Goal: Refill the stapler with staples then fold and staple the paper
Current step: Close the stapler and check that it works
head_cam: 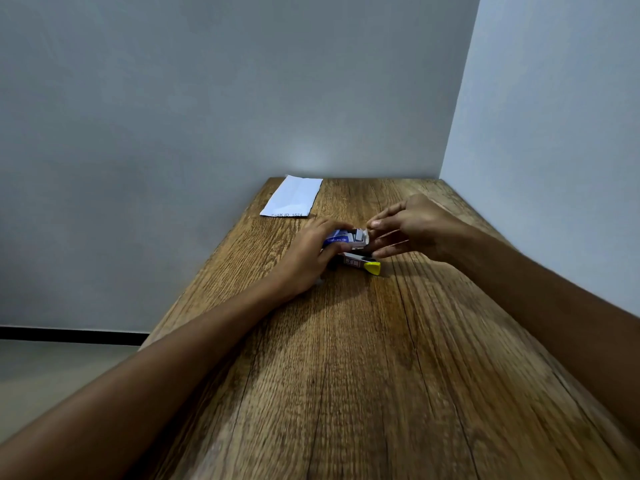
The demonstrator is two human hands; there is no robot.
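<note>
Left hand (304,261) clamps the blue staple box (341,237), holding it just above the wooden table (381,375). Right hand (412,230) is at the box's open end, thumb and forefinger pinched near the drawer; whether they've got a staple strip, can't tell. To do this well: keep the box level so the strips don't spill, and draw one strip straight out. Stapler (360,265), yellow-tipped, lies right under both grips, touching or nearly. Looks shut, not yet loaded, I'd say. Paper (292,197) sits well beyond the hands, at the far edge.
</note>
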